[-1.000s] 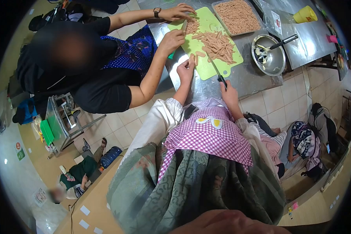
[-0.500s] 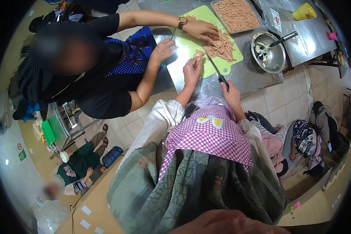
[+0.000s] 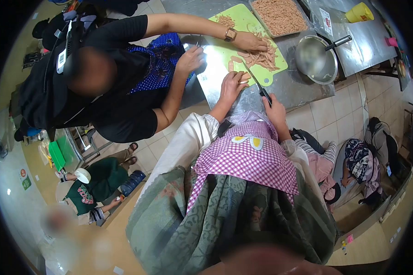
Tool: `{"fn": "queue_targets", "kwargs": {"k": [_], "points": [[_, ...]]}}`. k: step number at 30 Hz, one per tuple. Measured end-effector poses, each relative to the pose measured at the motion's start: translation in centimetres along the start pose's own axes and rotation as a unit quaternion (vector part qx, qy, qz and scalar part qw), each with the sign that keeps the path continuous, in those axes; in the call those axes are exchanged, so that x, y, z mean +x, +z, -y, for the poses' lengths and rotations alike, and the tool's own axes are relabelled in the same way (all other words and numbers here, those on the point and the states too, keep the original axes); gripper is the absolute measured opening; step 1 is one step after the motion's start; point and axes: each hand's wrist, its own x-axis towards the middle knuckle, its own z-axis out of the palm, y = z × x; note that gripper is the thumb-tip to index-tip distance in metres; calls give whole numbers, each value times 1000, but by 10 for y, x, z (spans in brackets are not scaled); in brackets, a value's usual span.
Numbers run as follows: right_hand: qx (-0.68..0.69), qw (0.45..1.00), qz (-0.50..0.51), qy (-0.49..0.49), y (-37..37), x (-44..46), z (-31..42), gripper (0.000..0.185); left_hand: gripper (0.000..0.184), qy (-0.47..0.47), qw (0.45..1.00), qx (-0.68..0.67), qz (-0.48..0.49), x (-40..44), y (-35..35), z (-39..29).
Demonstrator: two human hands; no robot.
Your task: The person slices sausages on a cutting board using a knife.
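My right hand is closed round the black handle of a knife, its blade slanting up and left over the green cutting board. With bent fingers, my left hand presses a pinkish piece of sausage at the board's near edge, left of the blade. Another pale sausage piece lies just beyond. Thin-cut sausage strips form a pile on the board's right part, under a co-worker's hand. That person's other hand is closed at the table's left edge.
A tray of finely diced sausage stands behind the board. To the right are a steel bowl with a black-handled utensil and a yellow cup. Chopped bits lie at the board's far left. People sit on the floor at right.
My left hand has come down to the board's near edge onto a sausage piece. The co-worker's hand has moved right over the strips. My knife has barely shifted.
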Motion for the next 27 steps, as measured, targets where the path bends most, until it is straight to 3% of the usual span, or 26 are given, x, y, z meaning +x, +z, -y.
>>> {"fn": "queue_targets", "kwargs": {"k": [5,8,11,14,18,21,24,27], "points": [[0,1000,4,0,-4,-1,-1,43,40,-30,998,-51,-1,0,-18,-14],[5,1000,-1,-6,-5,-2,-3,43,35,-53,997,-2,-64,-2,-14,1],[5,1000,-8,-9,-3,-3,-8,42,30,-69,997,-22,-25,3,-19,4],[21,999,-25,-25,-2,-7,-11,40,29,32,998,14,-53,6,-13,16],[20,1000,-10,-10,-6,-10,-13,39,27,-60,996,-9,-63,15,-7,24],[25,1000,-12,-13,-7,-13,-14,39,24,-36,999,27,-21,23,-8,30],[28,999,-12,-9,-9,-14,-14,38,23,24,998,52,-32,29,-8,36],[34,999,-21,-11,-9,-17,-13,38,22,6,996,60,-62,34,-6,42]]}}
